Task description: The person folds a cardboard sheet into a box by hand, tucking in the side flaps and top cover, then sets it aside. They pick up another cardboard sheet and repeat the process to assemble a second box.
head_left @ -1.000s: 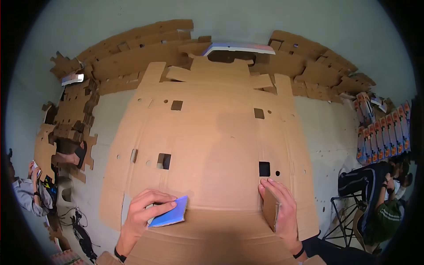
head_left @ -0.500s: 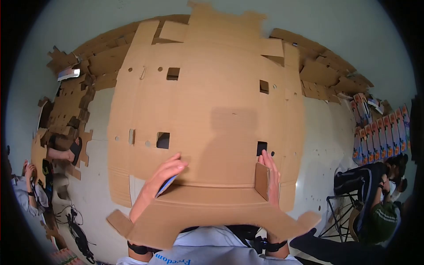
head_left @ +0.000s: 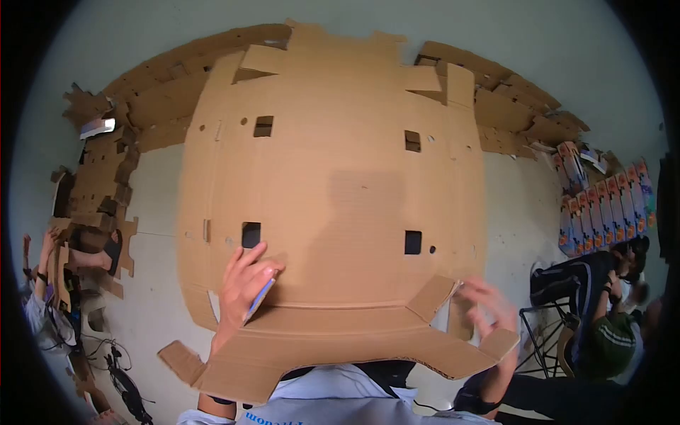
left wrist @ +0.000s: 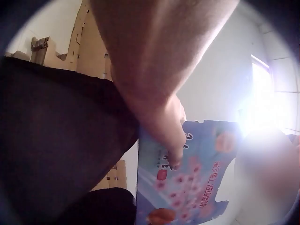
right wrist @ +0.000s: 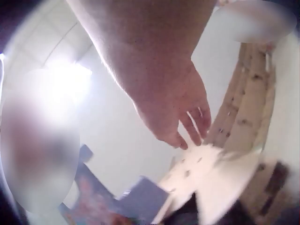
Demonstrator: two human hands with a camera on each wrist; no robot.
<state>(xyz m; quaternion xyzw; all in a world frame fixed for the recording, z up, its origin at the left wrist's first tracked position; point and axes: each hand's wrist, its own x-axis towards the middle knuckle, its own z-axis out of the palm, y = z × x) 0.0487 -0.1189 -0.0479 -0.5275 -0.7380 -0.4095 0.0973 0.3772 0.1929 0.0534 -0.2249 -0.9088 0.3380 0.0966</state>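
A large cardboard sheet with square cutouts fills the middle of the head view, its near part folded up at the person's torso. My left hand is at a small blue-edged flap on the left, its fingers bent over the flap's upper edge. In the left wrist view, the thumb of my left hand lies against the blue printed face. My right hand, blurred, is spread beside the brown right flap, which leans outward. The right wrist view shows my right hand with separated fingers holding nothing.
Cardboard pieces line the back and left. Printed boxes lie at the right, near a seated person and a black folding stool. Black cables lie at lower left. Another person's hands show at far left.
The sheet's near part has been drawn up toward the torso, and its far part appears higher in view. My right hand has left the right flap and moved outward; that flap now leans outward.
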